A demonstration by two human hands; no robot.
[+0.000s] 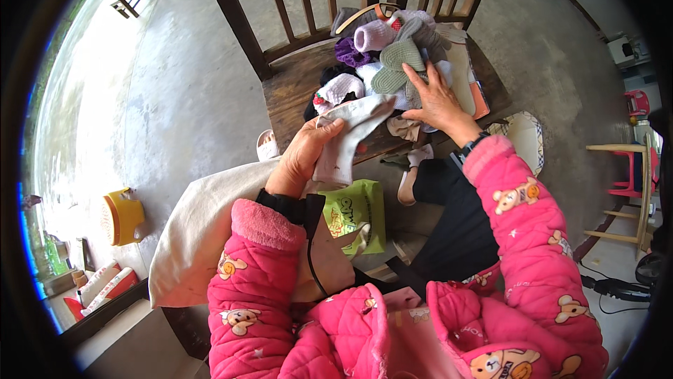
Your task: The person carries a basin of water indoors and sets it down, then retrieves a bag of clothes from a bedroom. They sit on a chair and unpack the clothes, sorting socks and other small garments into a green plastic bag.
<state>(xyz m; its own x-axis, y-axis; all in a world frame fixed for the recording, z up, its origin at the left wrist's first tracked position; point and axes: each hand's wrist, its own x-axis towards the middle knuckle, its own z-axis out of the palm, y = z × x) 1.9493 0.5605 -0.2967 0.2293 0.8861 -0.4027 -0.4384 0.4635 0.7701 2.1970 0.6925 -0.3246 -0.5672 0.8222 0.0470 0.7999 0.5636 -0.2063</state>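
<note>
A white sock (344,140) with grey patches is held by its cuff end in my left hand (305,153), the thumb on top. Its toe points up and right, over the front of a pile of socks. My right hand (439,100) rests with spread fingers at the pile's right side, its fingertips by a grey-green ribbed sock (397,66). Around that lie a lilac sock (374,36), a purple ruffled cloth item (353,52), a fluffy white sock with a strawberry (340,89) and a beige crumpled one (404,129). Whether my right hand grips anything is unclear.
The pile sits on a dark wooden chair (294,92) with a slatted back. A green bag (370,216) stands below its front edge. Beige cloth (210,232) spreads left of my lap. A yellow stool (122,217) stands on the concrete floor, and a patterned white container (526,140) is right of the chair.
</note>
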